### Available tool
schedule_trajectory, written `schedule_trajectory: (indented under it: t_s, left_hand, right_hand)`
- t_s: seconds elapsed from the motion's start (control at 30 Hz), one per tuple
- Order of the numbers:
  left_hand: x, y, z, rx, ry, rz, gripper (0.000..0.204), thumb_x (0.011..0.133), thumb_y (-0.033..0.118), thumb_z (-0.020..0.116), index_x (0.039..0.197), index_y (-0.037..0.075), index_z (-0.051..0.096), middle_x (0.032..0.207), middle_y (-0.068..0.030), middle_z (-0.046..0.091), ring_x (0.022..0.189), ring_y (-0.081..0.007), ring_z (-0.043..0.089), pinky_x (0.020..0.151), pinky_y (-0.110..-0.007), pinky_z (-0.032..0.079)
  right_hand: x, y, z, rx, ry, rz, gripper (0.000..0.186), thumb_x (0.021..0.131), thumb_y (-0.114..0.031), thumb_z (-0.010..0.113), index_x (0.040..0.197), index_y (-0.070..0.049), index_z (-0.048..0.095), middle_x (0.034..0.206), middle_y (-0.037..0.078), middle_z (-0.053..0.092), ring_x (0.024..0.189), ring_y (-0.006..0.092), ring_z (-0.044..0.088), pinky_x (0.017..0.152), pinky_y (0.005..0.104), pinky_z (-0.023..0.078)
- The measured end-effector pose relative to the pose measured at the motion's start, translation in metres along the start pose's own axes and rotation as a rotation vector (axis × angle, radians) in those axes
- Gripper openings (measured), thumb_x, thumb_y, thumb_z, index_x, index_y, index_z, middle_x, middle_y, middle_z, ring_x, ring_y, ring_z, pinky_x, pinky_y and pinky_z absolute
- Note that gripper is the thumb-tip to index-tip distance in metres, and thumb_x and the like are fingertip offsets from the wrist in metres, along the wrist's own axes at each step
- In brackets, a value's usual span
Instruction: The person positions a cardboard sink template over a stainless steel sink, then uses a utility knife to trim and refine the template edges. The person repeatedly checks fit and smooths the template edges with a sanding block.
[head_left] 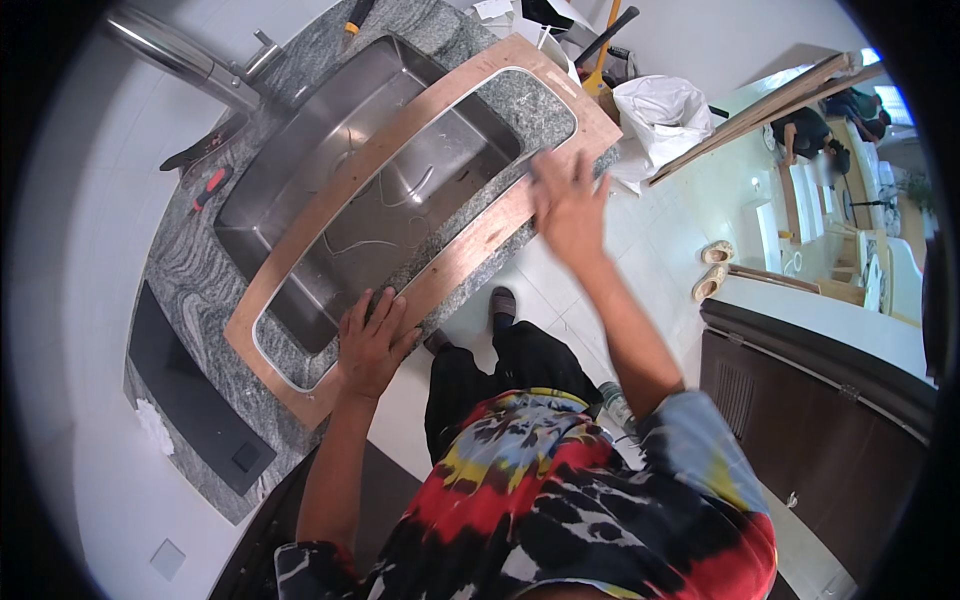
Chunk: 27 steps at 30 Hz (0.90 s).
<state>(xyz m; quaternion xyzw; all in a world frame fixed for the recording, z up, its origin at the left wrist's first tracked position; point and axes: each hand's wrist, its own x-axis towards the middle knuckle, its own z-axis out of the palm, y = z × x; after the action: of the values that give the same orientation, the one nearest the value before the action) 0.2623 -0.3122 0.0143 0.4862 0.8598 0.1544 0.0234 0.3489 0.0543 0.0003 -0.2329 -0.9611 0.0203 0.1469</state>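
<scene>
A long wooden frame (330, 220) with a large rounded opening and a pale inner edge lies across the steel sink (290, 160) and the grey stone countertop (180, 260). My left hand (372, 345) clasps its near rail toward the left end, fingers over the inner edge and thumb by the outer one. Farther right along that rail, my right hand (572, 205) rests on or just above the wood. Motion blurs its fingers; a dark patch shows by the fingertips, and I cannot tell whether it is a held thing. Thin pale strips lie in the sink.
Left of the sink are a red-and-black handled tool (212, 188) and a dark flat panel (190, 390). The faucet (180, 60) stands behind. A white sack (660, 120) and long boards (760, 115) are at the right. Another person (805, 135) bends in the background.
</scene>
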Motion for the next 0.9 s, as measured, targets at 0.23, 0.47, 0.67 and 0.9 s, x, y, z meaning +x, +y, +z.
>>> schedule_trajectory:
  t_s: [0.23, 0.47, 0.67, 0.9]
  left_hand:
    - [0.001, 0.002, 0.007, 0.001, 0.037, -0.012, 0.056, 0.09, 0.044, 0.076, 0.137, 0.014, 0.067, 0.146, -0.0039, 0.061, 0.138, -0.0335, 0.05, 0.109, -0.052, 0.041]
    - [0.005, 0.01, -0.002, -0.041, 0.033, -0.029, 0.054, 0.09, 0.039, 0.077, 0.135, 0.011, 0.068, 0.145, -0.0074, 0.063, 0.138, -0.0365, 0.051, 0.108, -0.051, 0.042]
    - [0.011, 0.007, -0.001, -0.034, 0.025, -0.032, 0.055, 0.091, 0.042, 0.075, 0.135, 0.01, 0.068, 0.145, -0.008, 0.063, 0.139, -0.0369, 0.05, 0.109, -0.053, 0.04]
    - [0.005, 0.007, 0.0, -0.05, 0.005, -0.047, 0.056, 0.091, 0.044, 0.075, 0.136, 0.01, 0.068, 0.146, -0.008, 0.062, 0.14, -0.0361, 0.05, 0.11, -0.052, 0.04]
  right_hand:
    - [-0.025, -0.061, 0.008, 0.178, -0.025, -0.038, 0.041, 0.098, -0.023, 0.064, 0.136, -0.008, 0.065, 0.146, 0.012, 0.061, 0.137, 0.055, 0.046, 0.112, 0.075, 0.031]
    - [0.004, 0.017, 0.011, 0.026, 0.011, -0.051, 0.043, 0.104, -0.028, 0.055, 0.145, -0.017, 0.058, 0.145, 0.012, 0.061, 0.137, 0.0528, 0.048, 0.11, 0.0792, 0.028]
    - [-0.035, -0.058, 0.019, 0.144, 0.02, -0.091, 0.048, 0.096, -0.012, 0.062, 0.143, -0.001, 0.058, 0.149, 0.023, 0.055, 0.139, 0.053, 0.046, 0.118, 0.0679, 0.029]
    - [-0.006, -0.015, -0.003, 0.042, -0.077, -0.13, 0.042, 0.1, -0.02, 0.06, 0.141, -0.016, 0.062, 0.146, 0.008, 0.062, 0.137, 0.0508, 0.047, 0.109, 0.0739, 0.031]
